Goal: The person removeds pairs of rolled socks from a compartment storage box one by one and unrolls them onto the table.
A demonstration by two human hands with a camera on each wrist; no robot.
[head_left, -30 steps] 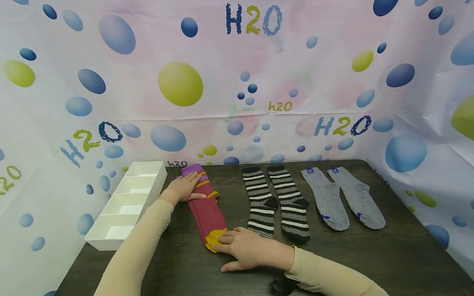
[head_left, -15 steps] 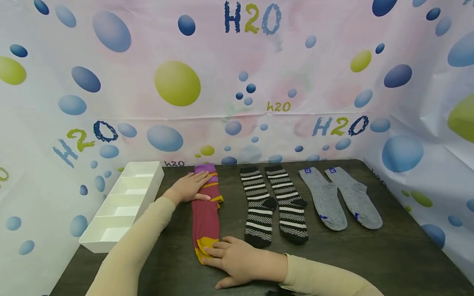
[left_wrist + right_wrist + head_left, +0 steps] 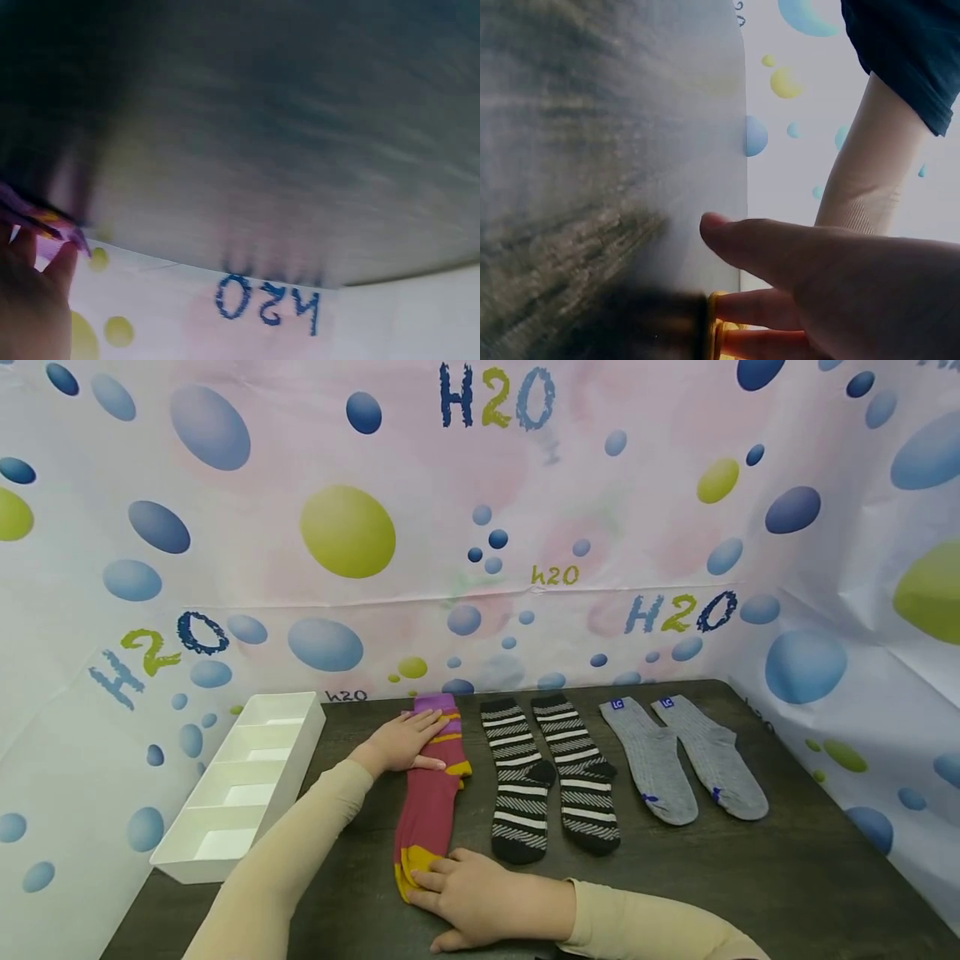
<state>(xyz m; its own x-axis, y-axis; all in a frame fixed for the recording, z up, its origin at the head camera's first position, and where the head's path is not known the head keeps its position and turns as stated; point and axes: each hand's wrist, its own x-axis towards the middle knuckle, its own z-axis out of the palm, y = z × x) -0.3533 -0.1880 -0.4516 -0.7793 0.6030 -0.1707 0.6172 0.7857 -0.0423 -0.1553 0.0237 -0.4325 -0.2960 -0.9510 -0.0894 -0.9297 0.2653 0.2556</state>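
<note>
A pair of maroon socks with purple cuffs and mustard toes and heels lies stacked lengthwise on the dark table. My left hand rests on the socks near the purple cuff, fingers extended across it. In the left wrist view, the fingers of that hand touch the purple fabric. My right hand lies with straight fingers on the mustard toe end. The right wrist view shows this hand with its thumb held apart and fingertips at the mustard toe.
Right of the maroon socks lie two black-and-white striped socks, side by side. Two grey socks with blue marks lie farther right. A white tray with compartments stands at the left. A patterned sheet hangs behind the table.
The maroon socks have shifted right toward the striped pair and turned from slanted to nearly straight. Both hands have stayed on them, the left moving right and the right slightly toward the near edge.
</note>
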